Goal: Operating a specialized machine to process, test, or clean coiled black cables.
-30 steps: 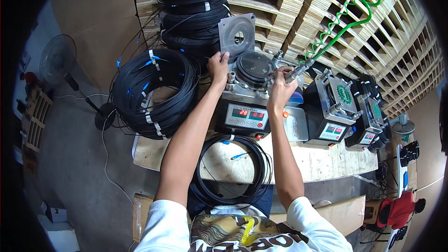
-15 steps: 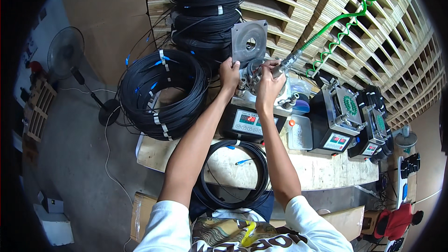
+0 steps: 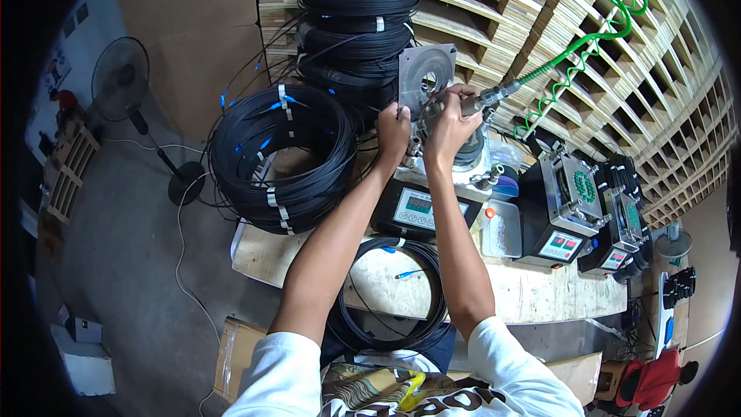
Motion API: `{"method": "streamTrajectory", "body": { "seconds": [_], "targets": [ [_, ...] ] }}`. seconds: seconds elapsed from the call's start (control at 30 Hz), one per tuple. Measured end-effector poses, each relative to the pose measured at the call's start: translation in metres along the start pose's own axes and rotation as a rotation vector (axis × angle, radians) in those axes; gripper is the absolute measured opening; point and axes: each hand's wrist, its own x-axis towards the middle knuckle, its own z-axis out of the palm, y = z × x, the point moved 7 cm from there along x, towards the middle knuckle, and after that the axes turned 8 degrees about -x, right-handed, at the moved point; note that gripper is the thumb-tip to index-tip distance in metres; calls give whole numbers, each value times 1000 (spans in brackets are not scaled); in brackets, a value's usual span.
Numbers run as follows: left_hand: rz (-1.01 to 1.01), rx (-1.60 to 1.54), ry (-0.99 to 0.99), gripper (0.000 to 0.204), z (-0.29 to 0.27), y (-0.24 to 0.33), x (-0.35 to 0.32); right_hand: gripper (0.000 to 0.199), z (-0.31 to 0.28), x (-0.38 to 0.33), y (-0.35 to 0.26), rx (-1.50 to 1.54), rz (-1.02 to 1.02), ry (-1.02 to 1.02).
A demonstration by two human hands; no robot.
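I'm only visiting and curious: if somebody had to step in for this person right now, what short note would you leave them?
Left hand: fingers resting on the winding machine, just below its square metal plate; whether it grips anything cannot be told.
Right hand: closed around an air tool fed by a green coiled hose, tip against the plate.
Around: a big bundle of black cable coils on the left of the wooden table, more coils stacked behind, one loose coil in front of the person.
Done: coils already tied with white bands.
Left: the work at the plate is under way.
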Motion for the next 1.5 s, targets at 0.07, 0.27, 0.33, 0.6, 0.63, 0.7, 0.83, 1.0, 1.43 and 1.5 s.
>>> {"method": "streamTrajectory", "body": {
  "seconds": [0.07,0.27,0.33,0.6,0.63,0.7,0.83,1.0,1.43,1.5],
  "targets": [
    [-7,50,13,26,-1,-2,-1,4,8,6,-3,113,-25,50],
    [6,-90,17,22,-1,4,-2,2,9,35,0,98,-39,83],
    [-68,-173,-11,19,3,9,-7,4,-3,35,15,70,12,61],
    [-42,3,40,21,-3,-9,1,7,-40,41,47,-189,-8,72],
    [-38,0,35,21,-1,-8,1,7,-42,51,48,-190,-12,77],
    [-109,-19,25,22,0,-9,-1,7,-48,64,36,-91,-106,176],
    [-128,-50,15,24,2,-6,-3,5,-58,79,17,-144,-128,161],
    [-144,-173,12,19,-12,-25,8,8,-73,56,16,-270,106,4],
    [559,536,-884,65,81,126,-31,6,-201,62,-28,-117,231,-30],
    [701,698,-989,70,87,105,-37,8,-197,46,-35,-60,305,-32]
  ]
}}
